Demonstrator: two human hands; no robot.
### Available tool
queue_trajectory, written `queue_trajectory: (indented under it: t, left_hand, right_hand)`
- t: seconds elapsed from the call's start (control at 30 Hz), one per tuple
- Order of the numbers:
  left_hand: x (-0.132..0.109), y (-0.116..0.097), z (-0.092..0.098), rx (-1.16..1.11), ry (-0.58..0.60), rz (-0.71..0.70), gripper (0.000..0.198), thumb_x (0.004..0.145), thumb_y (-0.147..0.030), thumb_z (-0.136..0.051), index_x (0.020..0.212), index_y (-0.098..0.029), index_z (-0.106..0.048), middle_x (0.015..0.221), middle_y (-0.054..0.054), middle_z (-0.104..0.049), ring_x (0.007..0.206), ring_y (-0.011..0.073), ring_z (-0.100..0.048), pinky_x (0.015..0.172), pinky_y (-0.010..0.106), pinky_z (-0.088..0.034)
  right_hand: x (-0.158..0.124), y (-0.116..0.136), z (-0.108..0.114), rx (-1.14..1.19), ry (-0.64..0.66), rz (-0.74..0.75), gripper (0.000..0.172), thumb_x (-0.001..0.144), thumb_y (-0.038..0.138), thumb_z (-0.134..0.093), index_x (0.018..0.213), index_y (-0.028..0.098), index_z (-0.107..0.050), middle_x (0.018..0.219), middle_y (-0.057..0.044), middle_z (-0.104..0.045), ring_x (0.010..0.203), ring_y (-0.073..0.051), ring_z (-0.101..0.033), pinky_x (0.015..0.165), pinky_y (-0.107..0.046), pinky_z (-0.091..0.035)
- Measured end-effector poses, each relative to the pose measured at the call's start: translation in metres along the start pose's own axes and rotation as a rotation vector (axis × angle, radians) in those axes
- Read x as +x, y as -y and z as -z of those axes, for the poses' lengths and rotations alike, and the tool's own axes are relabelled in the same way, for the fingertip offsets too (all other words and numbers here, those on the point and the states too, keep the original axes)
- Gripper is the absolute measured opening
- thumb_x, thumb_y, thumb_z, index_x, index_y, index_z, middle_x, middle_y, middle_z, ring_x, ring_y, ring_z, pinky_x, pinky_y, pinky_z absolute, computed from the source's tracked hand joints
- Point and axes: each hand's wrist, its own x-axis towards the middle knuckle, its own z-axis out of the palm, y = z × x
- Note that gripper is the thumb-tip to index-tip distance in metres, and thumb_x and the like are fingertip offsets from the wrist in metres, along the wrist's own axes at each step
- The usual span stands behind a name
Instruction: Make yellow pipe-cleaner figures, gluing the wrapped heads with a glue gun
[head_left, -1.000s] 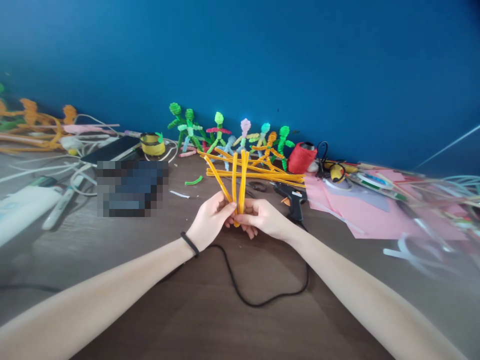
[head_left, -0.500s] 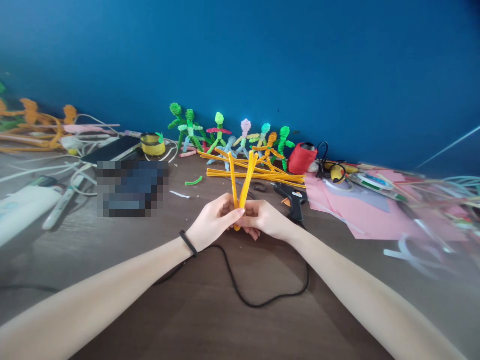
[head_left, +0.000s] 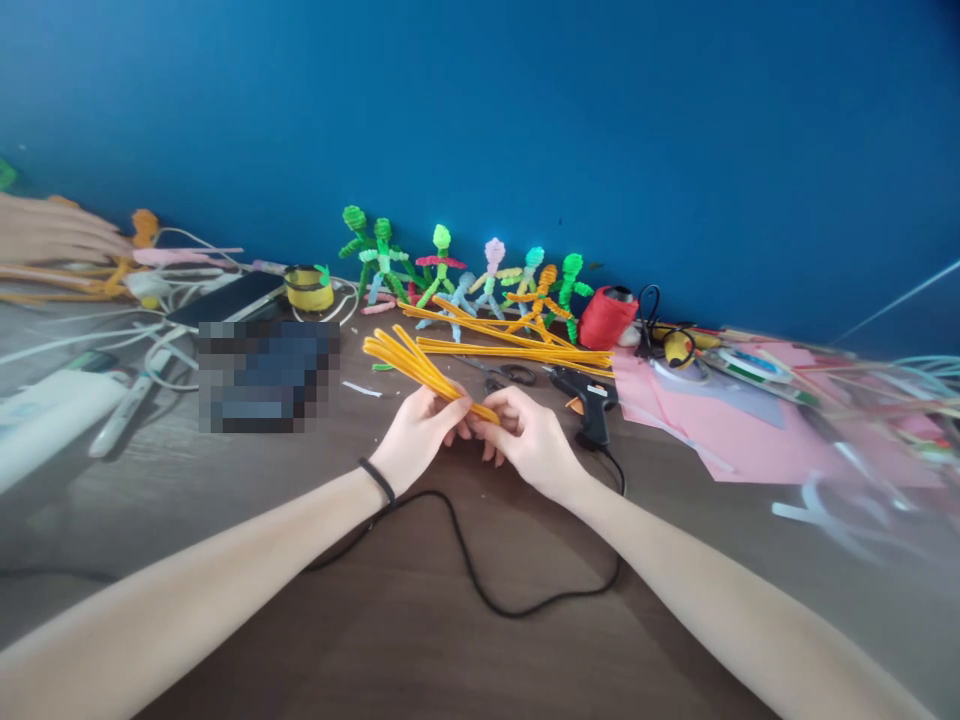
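Gripping a bundle of orange fuzzy pipe cleaners (head_left: 417, 366), the left hand (head_left: 417, 440) and the right hand (head_left: 529, 440) meet over the dark brown wooden table (head_left: 390, 640) in the head view. The left fingers are curled closed about the bundle's lower part, and the right thumb and forefinger pinch its near end, the other right fingers loosely bent. The bundle slants up and to the left from the hands, its far ends fanning a little above the tabletop. A thin black wristband (head_left: 377, 480) circles the left wrist.

Just beyond the hands lie loose orange pipe cleaners (head_left: 525, 352), spread flat on the table. Behind them a row of small pipe-cleaner figures in green, pink, blue and orange (head_left: 465, 272) stands against the deep blue wall (head_left: 525, 120). A black glue gun (head_left: 589, 396) rests near the right hand, and its black cable (head_left: 487, 590) loops across the table beneath both forearms. A red spool of cord (head_left: 606, 316) sits to the right of the figures, next to sheets of pink paper (head_left: 712, 425). A yellow roll of tape (head_left: 307, 288) stands to the left of the figures. At the far left edge another person's hand (head_left: 52, 232) reaches in over orange pieces
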Motion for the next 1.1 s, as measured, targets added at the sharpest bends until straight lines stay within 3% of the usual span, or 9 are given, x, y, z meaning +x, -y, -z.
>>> queue_trajectory:
  t: [0.1,0.23,0.5,0.77,1.1]
  left_hand:
    - [0.002,0.003,-0.001,-0.085,-0.008,0.029,0.013,0.07,-0.025,-0.057,0.074,-0.013,-0.054,0.052,-0.002,-0.055,0.047,0.0084,-0.049,0.044,0.02,-0.035]
    - [0.003,0.005,-0.002,-0.152,-0.037,0.043,0.015,0.069,-0.027,-0.059,0.071,-0.013,-0.054,0.055,-0.001,-0.057,0.048,0.008,-0.049,0.044,0.02,-0.034]
    - [0.005,0.011,0.002,-0.26,-0.058,0.125,0.018,0.067,-0.028,-0.063,0.069,-0.012,-0.056,0.059,0.0,-0.061,0.049,0.0077,-0.051,0.048,0.021,-0.037]
    - [0.004,0.008,0.001,-0.292,-0.049,0.16,0.019,0.067,-0.029,-0.063,0.067,-0.011,-0.057,0.057,0.001,-0.06,0.049,0.0074,-0.05,0.048,0.021,-0.037]
    - [0.003,0.01,0.0,-0.222,-0.031,0.13,0.015,0.07,-0.027,-0.06,0.067,-0.013,-0.055,0.057,0.0,-0.061,0.048,0.0074,-0.051,0.046,0.021,-0.037]
  right_hand:
    - [-0.002,-0.001,0.001,-0.322,-0.099,0.164,0.013,0.082,0.029,-0.052,0.088,0.017,-0.055,0.065,0.0,-0.06,0.049,-0.01,-0.055,0.051,-0.023,-0.046]
    - [0.0,-0.001,0.004,-0.706,-0.137,0.389,0.015,0.086,0.022,-0.046,0.085,0.016,-0.059,0.08,-0.005,-0.065,0.073,-0.015,-0.061,0.066,-0.024,-0.045]
    - [-0.001,0.007,0.006,-1.285,0.01,0.317,0.026,0.091,0.023,-0.033,0.085,0.014,-0.057,0.076,-0.006,-0.063,0.064,-0.017,-0.061,0.05,-0.025,-0.034]
    - [0.0,0.011,0.006,-1.264,0.096,0.264,0.025,0.092,0.022,-0.034,0.082,0.013,-0.055,0.072,-0.006,-0.063,0.063,-0.017,-0.06,0.05,-0.026,-0.03]
    - [0.004,0.002,0.013,-0.876,0.042,0.374,0.021,0.086,0.019,-0.044,0.066,0.016,-0.048,0.06,-0.001,-0.054,0.056,-0.011,-0.049,0.055,-0.021,-0.032]
